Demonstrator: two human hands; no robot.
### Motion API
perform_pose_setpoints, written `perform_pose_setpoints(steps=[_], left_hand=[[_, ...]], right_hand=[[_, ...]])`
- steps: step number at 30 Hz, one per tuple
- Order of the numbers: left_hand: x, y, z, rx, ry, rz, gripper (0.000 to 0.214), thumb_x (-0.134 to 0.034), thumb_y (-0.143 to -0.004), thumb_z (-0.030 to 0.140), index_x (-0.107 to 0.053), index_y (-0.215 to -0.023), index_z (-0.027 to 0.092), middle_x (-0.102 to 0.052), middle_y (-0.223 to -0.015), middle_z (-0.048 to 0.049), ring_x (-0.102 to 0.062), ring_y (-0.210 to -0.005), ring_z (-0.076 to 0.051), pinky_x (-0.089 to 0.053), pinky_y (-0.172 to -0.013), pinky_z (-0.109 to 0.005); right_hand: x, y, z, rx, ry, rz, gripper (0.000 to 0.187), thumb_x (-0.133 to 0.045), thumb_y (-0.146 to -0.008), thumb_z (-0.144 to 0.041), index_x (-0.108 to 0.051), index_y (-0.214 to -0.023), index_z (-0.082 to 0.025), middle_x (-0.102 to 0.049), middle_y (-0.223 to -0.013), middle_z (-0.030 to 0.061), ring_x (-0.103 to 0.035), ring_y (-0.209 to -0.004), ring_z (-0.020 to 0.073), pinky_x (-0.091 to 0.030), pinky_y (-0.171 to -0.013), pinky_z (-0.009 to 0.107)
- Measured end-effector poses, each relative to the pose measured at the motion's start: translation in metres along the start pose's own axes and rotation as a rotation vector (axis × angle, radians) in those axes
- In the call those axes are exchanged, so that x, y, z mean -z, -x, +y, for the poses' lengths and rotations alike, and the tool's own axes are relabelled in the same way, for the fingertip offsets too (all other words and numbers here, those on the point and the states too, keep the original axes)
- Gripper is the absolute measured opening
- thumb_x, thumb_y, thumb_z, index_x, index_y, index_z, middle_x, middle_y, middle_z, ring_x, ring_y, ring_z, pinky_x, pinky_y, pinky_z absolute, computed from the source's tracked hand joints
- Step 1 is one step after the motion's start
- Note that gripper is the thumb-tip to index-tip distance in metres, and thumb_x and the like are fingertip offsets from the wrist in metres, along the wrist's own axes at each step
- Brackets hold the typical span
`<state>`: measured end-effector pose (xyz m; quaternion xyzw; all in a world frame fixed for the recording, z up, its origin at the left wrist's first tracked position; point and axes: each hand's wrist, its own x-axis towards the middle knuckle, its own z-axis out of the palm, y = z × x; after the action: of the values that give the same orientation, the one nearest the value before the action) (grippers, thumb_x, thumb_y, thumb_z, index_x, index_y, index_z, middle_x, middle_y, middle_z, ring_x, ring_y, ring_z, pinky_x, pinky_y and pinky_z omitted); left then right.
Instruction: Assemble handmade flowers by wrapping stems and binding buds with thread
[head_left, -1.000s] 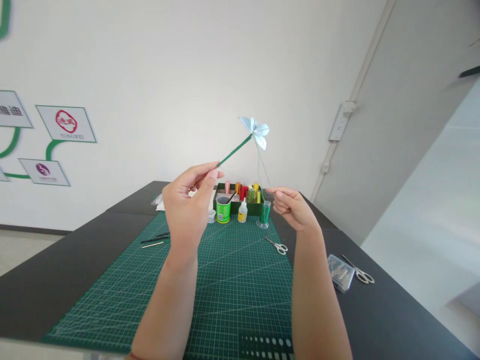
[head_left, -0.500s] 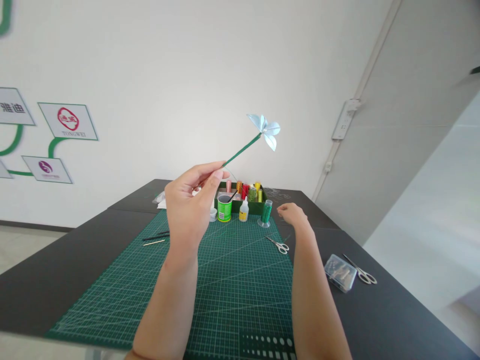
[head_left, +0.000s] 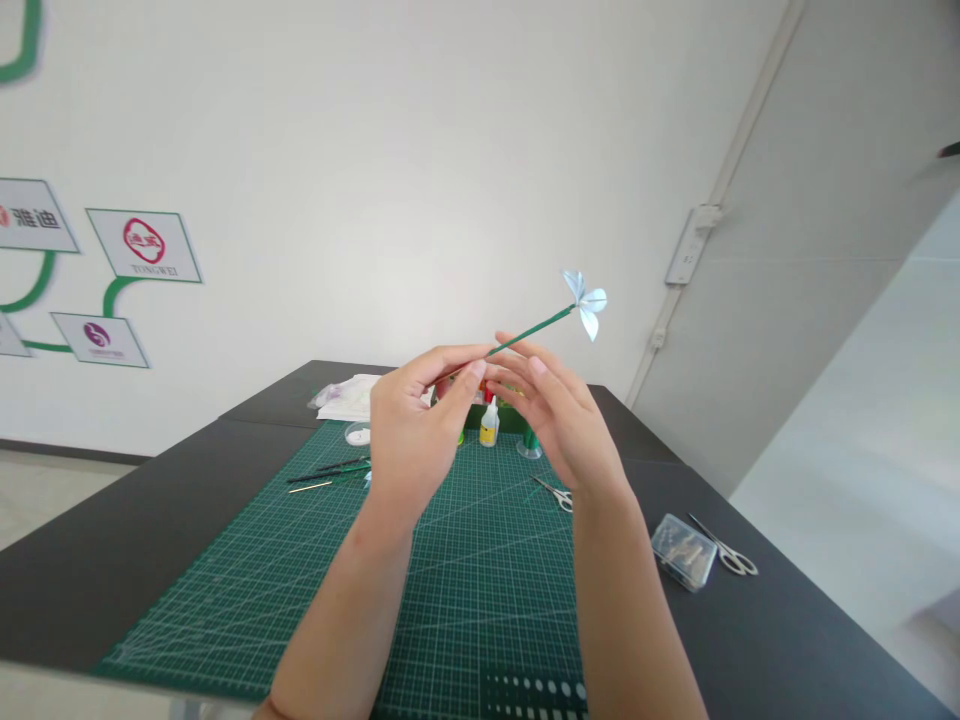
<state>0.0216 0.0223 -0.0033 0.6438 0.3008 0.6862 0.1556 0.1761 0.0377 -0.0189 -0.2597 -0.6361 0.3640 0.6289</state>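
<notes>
My left hand (head_left: pixel 420 430) is raised over the green cutting mat (head_left: pixel 375 580) and pinches the lower end of a green flower stem (head_left: pixel 531 330). The stem slants up to the right and ends in a pale blue paper flower (head_left: pixel 586 300). My right hand (head_left: pixel 559 420) is beside the left one, fingers stretched out and touching the stem just above the left fingertips. Behind my hands, partly hidden, stand a small glue bottle (head_left: pixel 488 426) and a green box of thread spools.
Small scissors (head_left: pixel 553 491) lie on the mat at the right. A clear plastic case (head_left: pixel 679 550) and larger scissors (head_left: pixel 724 555) lie on the dark table (head_left: pixel 112 550) to the right. Thin tools (head_left: pixel 322 475) and white paper (head_left: pixel 349 398) are at the left.
My right hand rose from the table and came to the stem beside the left hand. The stem tilted lower and the flower moved right and down.
</notes>
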Motion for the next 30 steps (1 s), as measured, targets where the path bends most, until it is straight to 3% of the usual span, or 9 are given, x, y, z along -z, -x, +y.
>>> perform_pose_setpoints(steps=[2,4,7,9,13,17,23,30], left_hand=[[-0.001,0.001,0.002,-0.017,-0.011,0.000,0.016,-0.068,-0.089,0.023,-0.081,-0.097,0.027,-0.079,-0.083,0.0008,-0.064,-0.063,-0.012,-0.054,-0.062,-0.025],[-0.001,0.001,0.003,-0.029,-0.029,0.012,0.015,-0.069,-0.089,0.024,-0.081,-0.098,0.027,-0.079,-0.083,0.0007,-0.065,-0.065,-0.012,-0.054,-0.062,-0.025],[-0.002,0.001,0.002,-0.021,-0.045,0.015,0.015,-0.068,-0.089,0.025,-0.080,-0.097,0.026,-0.079,-0.083,0.0002,-0.066,-0.066,-0.013,-0.054,-0.063,-0.026],[-0.003,0.001,0.002,-0.009,-0.036,0.019,0.015,-0.068,-0.089,0.026,-0.080,-0.099,0.025,-0.079,-0.085,-0.0007,-0.068,-0.070,-0.014,-0.054,-0.064,-0.026],[-0.004,0.000,0.001,0.020,-0.039,0.051,0.016,-0.069,-0.088,0.027,-0.077,-0.101,0.023,-0.080,-0.089,-0.0020,-0.070,-0.074,-0.016,-0.055,-0.065,-0.026],[-0.002,-0.002,-0.003,0.002,-0.150,0.042,0.010,-0.068,-0.088,0.028,-0.076,-0.093,0.023,-0.079,-0.085,-0.0005,-0.065,-0.062,-0.013,-0.051,-0.061,-0.026],[0.006,-0.006,-0.002,-0.087,-0.348,-0.223,0.010,-0.067,-0.085,0.022,-0.075,-0.082,0.025,-0.077,-0.074,0.0001,-0.063,-0.057,-0.016,-0.046,-0.058,-0.029],[0.016,0.006,0.010,-0.061,-0.424,-0.639,0.015,-0.064,-0.087,0.020,-0.075,-0.078,0.026,-0.075,-0.072,0.0018,-0.063,-0.059,-0.016,-0.042,-0.058,-0.028]], right_hand=[[-0.014,0.009,-0.011,-0.004,-0.002,-0.040,0.041,-0.050,-0.100,-0.048,-0.059,-0.135,-0.029,-0.071,-0.108,0.0050,-0.065,-0.074,0.0135,-0.053,-0.060,0.027],[-0.024,0.017,-0.019,0.018,0.087,0.032,0.040,-0.050,-0.101,-0.045,-0.057,-0.136,-0.028,-0.064,-0.080,-0.0005,-0.050,-0.053,0.0099,-0.040,-0.046,0.024],[-0.034,0.024,-0.023,0.090,0.296,0.235,0.032,-0.053,-0.100,-0.038,-0.057,-0.129,-0.026,-0.043,-0.057,-0.0073,-0.038,-0.047,0.0105,-0.031,-0.045,0.024],[-0.036,0.027,-0.023,0.119,0.421,0.286,0.021,-0.053,-0.100,-0.035,-0.060,-0.118,-0.025,-0.039,-0.054,-0.0085,-0.035,-0.046,0.0103,-0.028,-0.046,0.024],[-0.031,0.029,-0.024,0.183,0.606,0.254,0.013,-0.055,-0.098,-0.029,-0.064,-0.091,-0.022,-0.037,-0.053,-0.0078,-0.033,-0.046,0.0084,-0.025,-0.047,0.023],[-0.021,0.032,-0.035,0.162,0.639,0.106,0.013,-0.063,-0.093,-0.026,-0.073,-0.084,-0.023,-0.037,-0.051,-0.0060,-0.031,-0.045,0.0085,-0.022,-0.045,0.024],[0.005,0.045,-0.058,0.054,0.397,0.053,0.014,-0.073,-0.086,-0.033,-0.081,-0.079,-0.025,-0.040,-0.048,-0.0036,-0.029,-0.045,0.0091,-0.023,-0.042,0.026],[0.032,0.047,-0.063,0.080,0.136,0.155,0.018,-0.079,-0.081,-0.046,-0.083,-0.082,-0.028,-0.022,-0.043,-0.0075,-0.015,-0.042,0.0072,-0.011,-0.040,0.027]])
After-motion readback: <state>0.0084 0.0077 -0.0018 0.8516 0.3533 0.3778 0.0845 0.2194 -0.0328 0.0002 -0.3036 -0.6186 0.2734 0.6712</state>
